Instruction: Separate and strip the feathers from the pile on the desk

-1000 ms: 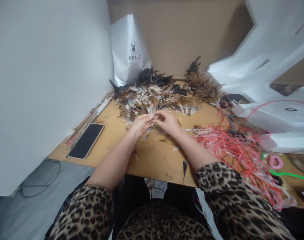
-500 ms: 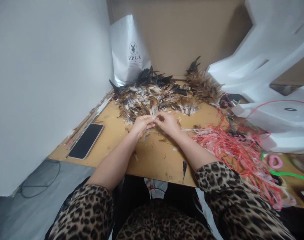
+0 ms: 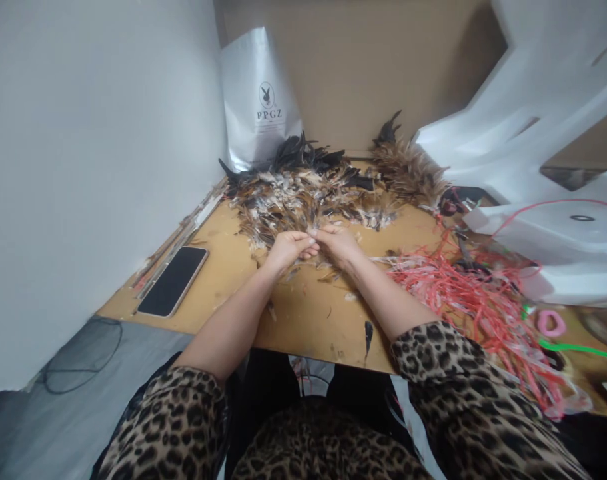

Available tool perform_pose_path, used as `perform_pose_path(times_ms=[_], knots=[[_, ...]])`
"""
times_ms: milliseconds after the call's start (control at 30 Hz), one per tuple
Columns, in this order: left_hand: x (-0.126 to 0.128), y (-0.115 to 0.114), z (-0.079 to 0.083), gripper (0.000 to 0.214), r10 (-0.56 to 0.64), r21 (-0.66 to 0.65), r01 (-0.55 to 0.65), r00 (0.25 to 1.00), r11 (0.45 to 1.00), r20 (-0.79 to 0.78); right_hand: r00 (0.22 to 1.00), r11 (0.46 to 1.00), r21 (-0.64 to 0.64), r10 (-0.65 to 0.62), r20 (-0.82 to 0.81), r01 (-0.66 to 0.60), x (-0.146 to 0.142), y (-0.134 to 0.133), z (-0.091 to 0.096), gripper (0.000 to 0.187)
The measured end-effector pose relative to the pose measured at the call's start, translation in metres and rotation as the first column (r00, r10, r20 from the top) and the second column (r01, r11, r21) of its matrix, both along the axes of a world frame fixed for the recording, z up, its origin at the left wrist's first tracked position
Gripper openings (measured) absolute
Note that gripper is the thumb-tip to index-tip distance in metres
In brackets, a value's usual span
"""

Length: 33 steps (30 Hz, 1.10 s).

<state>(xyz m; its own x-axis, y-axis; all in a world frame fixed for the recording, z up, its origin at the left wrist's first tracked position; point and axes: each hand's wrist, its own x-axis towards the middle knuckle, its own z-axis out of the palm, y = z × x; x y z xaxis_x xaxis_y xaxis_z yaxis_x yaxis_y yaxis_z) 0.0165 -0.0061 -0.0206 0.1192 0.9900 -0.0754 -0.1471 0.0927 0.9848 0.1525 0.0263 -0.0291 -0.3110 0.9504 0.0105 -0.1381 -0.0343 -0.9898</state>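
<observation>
A heap of brown, black and white feathers (image 3: 308,190) lies at the back of the wooden table (image 3: 303,320). My left hand (image 3: 289,247) and my right hand (image 3: 340,243) meet at the near edge of that heap, fingertips pinched together on a small bunch of feathers (image 3: 314,235). Both hands are closed, with the fingers curled. Loose feather scraps lie under my wrists. What exactly sits between the fingertips is mostly hidden.
A black phone (image 3: 173,281) lies at the table's left edge. A silver pouch (image 3: 260,100) stands against the cardboard back wall. Red plastic strings (image 3: 463,293) sprawl on the right, beside white bags (image 3: 543,160), a pink ring (image 3: 550,323) and a green cord (image 3: 573,348).
Both hands have slid a little farther from me, toward the feather heap, still pinched together. Nothing else has moved.
</observation>
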Motion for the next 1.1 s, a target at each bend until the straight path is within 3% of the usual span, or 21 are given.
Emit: perform_pose_path(times_ms=[100, 267, 333, 400, 500, 600, 700, 767, 933, 1033, 1100], knots=[[-0.001, 0.000, -0.001, 0.018, -0.016, -0.027, 0.017, 0.999, 0.999, 0.036, 0.999, 1.000, 0.003, -0.025, -0.037, 0.025, 0.000, 0.000, -0.002, 0.038], [-0.002, -0.001, 0.003, 0.016, -0.036, -0.056, 0.039, 0.998, 0.998, 0.050, 0.995, 0.996, -0.076, 0.037, -0.098, -0.045, -0.003, -0.003, 0.005, 0.033], [-0.004, 0.000, 0.005, 0.016, 0.005, -0.038, -0.003, 0.998, 0.999, 0.056, 0.990, 0.994, -0.106, 0.021, -0.143, -0.037, -0.004, -0.004, 0.009, 0.030], [-0.007, 0.003, 0.007, 0.017, 0.092, -0.015, -0.091, 0.990, 0.996, 0.105, 0.986, 0.994, -0.099, -0.062, -0.155, 0.047, -0.003, -0.002, 0.012, 0.030], [-0.013, 0.008, 0.010, 0.016, 0.247, 0.001, -0.253, 0.943, 0.967, 0.222, 0.972, 0.973, 0.017, -0.231, -0.046, 0.232, 0.003, 0.006, 0.010, 0.029], [-0.018, 0.011, 0.012, 0.015, 0.302, -0.014, -0.312, 0.908, 0.950, 0.289, 0.934, 0.927, 0.242, -0.327, 0.145, 0.287, 0.011, 0.015, 0.004, 0.021], [-0.017, 0.010, 0.012, 0.015, 0.296, -0.012, -0.307, 0.906, 0.952, 0.302, 0.876, 0.878, 0.439, -0.354, 0.328, 0.190, 0.013, 0.017, 0.000, 0.018], [-0.016, 0.010, 0.011, 0.016, 0.297, -0.014, -0.308, 0.906, 0.951, 0.301, 0.821, 0.863, 0.498, -0.347, 0.454, 0.089, 0.011, 0.014, -0.001, 0.019], [-0.015, 0.011, 0.010, 0.015, 0.324, -0.030, -0.330, 0.901, 0.944, 0.289, 0.585, 0.827, 0.550, -0.388, 0.712, -0.121, 0.001, 0.001, 0.005, 0.017], [-0.015, 0.010, 0.011, 0.014, 0.332, -0.037, -0.335, 0.904, 0.942, 0.271, 0.465, 0.823, 0.551, -0.439, 0.769, -0.135, -0.004, -0.004, 0.006, 0.014], [-0.015, 0.009, 0.011, 0.015, 0.331, -0.036, -0.334, 0.905, 0.942, 0.266, 0.449, 0.840, 0.530, -0.431, 0.783, -0.118, -0.005, -0.003, 0.005, 0.011]])
